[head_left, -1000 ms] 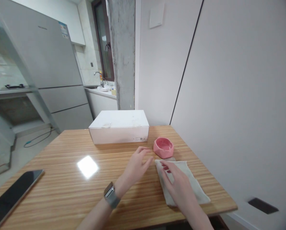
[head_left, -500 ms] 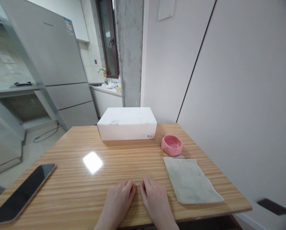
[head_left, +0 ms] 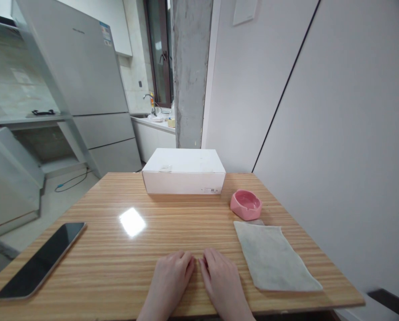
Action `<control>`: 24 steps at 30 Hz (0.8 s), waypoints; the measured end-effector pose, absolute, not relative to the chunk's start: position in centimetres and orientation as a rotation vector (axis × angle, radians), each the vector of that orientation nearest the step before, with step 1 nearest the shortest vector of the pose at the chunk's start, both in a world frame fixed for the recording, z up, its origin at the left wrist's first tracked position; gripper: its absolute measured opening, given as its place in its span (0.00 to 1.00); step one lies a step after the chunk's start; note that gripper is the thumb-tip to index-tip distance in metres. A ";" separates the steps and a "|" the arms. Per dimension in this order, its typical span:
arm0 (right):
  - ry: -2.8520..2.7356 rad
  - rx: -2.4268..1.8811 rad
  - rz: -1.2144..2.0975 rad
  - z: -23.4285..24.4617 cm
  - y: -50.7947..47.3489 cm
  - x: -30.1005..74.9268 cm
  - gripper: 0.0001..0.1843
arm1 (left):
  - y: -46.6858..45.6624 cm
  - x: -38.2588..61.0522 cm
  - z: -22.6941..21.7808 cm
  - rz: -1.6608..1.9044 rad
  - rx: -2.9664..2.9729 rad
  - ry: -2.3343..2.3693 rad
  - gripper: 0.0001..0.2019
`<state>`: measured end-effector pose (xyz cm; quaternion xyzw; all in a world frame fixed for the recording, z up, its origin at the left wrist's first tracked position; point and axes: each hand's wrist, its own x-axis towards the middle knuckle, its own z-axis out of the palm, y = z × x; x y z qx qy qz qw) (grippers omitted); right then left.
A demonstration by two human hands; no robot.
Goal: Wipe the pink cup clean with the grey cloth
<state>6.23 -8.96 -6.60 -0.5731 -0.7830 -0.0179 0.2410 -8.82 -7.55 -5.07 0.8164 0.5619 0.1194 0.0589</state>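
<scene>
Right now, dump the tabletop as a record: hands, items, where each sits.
left hand: loosely curled, on the table
right hand: loosely curled, beside the left, narrow gap
cloth: flat, right of the right hand
pink dish: upright, just beyond the cloth
white box: closed, far side
phone: dark screen up, left side
</scene>
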 end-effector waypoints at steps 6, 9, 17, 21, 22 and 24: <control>-2.182 -1.548 -0.152 -6.4 -8.9 6.0 0.11 | -7.6 -8.8 -4.8 0.332 2.480 1.676 0.14; -2.185 -1.547 -0.178 -6.4 -8.8 5.9 0.11 | -7.6 -8.8 -4.9 0.325 2.488 1.668 0.13; -2.198 -1.560 -0.150 -6.6 -8.8 5.9 0.09 | -7.5 -8.8 -5.0 0.327 2.485 1.673 0.13; -2.216 -1.581 -0.113 -6.4 -8.8 5.9 0.09 | -7.5 -8.9 -4.9 0.328 2.490 1.674 0.13; -2.218 -1.586 -0.104 -6.4 -8.8 5.9 0.09 | -7.5 -8.9 -4.9 0.326 2.492 1.674 0.13; -2.217 -1.588 -0.093 -6.4 -8.8 6.0 0.09 | -7.5 -8.9 -4.9 0.319 2.492 1.675 0.13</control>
